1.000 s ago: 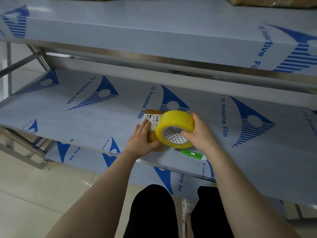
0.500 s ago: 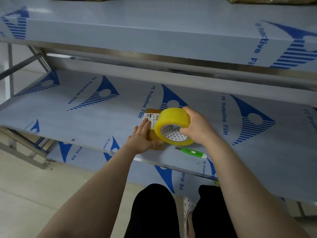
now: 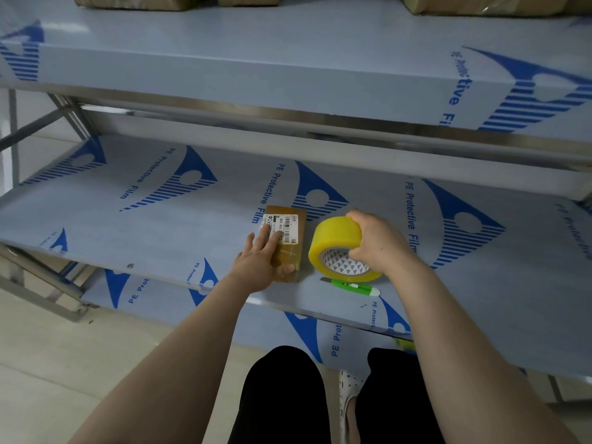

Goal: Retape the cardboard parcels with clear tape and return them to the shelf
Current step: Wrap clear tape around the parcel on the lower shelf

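1 cutter [image 3: 349, 285] nr tape roll [image 3: 333, 237], parcels [image 3: 128, 0] above

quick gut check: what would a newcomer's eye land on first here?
The big yellow tape roll, gripped on edge by the right hand near the front of the middle shelf, draws the eye first. Just left of it, with a gap between them, the left hand presses flat on a small labelled cardboard parcel. A green cutter lies near the shelf's front edge, just in front of the roll.
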